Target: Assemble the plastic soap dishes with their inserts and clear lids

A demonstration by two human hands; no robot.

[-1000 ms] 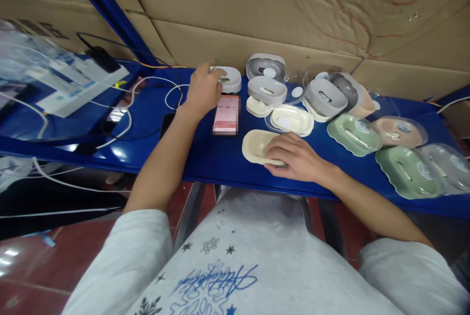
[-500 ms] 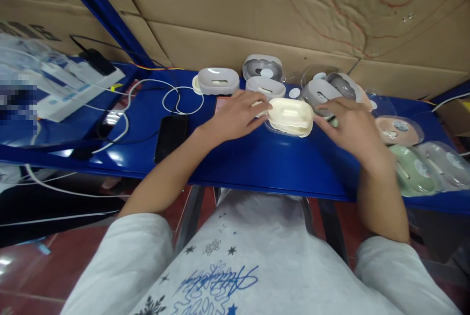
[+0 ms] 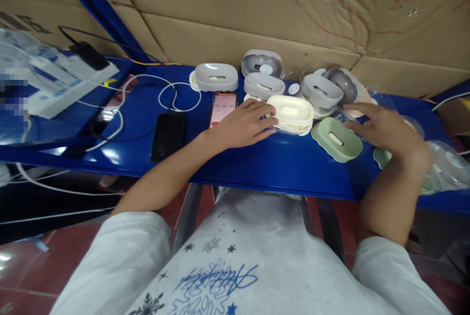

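A cream soap-dish-like plastic case [image 3: 290, 109] lies at the middle of the blue table. My left hand [image 3: 247, 121] has its fingertips around the left end of this case. Behind those fingers a small cream piece [image 3: 251, 96] pokes out, mostly covered. To the right, a green case of the same kind [image 3: 336, 139] sits slightly turned, a slot in its top. My right hand [image 3: 385, 126] hovers past its right side, fingers apart, holding nothing visible. Under the right wrist lies another green piece [image 3: 382, 158], partly hidden.
Grey cases [image 3: 216, 77] stand along the cardboard wall [image 3: 227, 36], several of them. A lit phone [image 3: 223, 107] and a dark phone [image 3: 168, 136] lie left of the hands. White cables [image 3: 127, 89] and a power strip [image 3: 69, 92] occupy the left. Clear-covered pieces [image 3: 451, 163] lie far right.
My right hand has moved right, away from the cream case. The green case now sits on the table in front of the grey ones. My left hand stays at the cream case.
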